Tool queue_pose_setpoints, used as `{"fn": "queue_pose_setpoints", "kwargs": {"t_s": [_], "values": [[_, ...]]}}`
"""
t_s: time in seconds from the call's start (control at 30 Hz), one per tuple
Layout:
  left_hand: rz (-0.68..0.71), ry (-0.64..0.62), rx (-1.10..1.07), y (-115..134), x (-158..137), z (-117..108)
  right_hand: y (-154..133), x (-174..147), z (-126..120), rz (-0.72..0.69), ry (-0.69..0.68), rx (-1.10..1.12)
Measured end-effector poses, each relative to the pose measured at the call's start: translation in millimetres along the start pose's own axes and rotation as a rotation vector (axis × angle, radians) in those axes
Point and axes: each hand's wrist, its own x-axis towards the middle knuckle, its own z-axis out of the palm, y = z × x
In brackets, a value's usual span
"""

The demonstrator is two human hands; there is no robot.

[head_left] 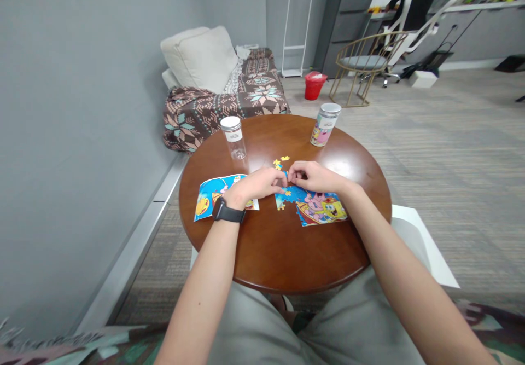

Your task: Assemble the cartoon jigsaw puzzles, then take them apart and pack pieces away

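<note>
My left hand (266, 183), with a dark watch (227, 210) on its wrist, is over the left edge of a partly joined jigsaw puzzle (324, 209). Its fingers are curled together, and whatever is in them is hidden. Almost meeting it, my right hand (312, 176) is closed in a pinch above the puzzle's upper edge. Nothing between those fingertips can be made out. Blue pieces lie under and beside the fingers, with several loose yellow puzzle pieces (284, 158) just beyond. The printed picture sheet (209, 196) lies flat, partly covered by my left wrist.
On the round brown table (283, 261) stand a clear jar (237, 147) with a white lid, back left, and a printed canister (325, 125), back right. A patterned sofa (262, 94), a red bin (314, 86) and a gold-framed chair (363, 63) are beyond.
</note>
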Motion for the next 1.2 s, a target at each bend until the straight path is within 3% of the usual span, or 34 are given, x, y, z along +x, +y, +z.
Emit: {"fn": "queue_pose_setpoints", "kwargs": {"t_s": [0.7,0.9,1.03,1.2], "values": [[0.091,-0.089,-0.045,7,-6,-1,0,0,-2,0.002,-0.024,0.051],[0.08,-0.053,-0.083,10,-8,-5,-12,-5,-6,0.004,-0.186,0.274],[0.091,0.003,-0.141,12,-10,-9,-16,-6,-3,0.024,-0.218,0.488],[0.099,-0.029,-0.187,12,-13,-13,-15,-8,-4,0.024,-0.301,0.625]]}}
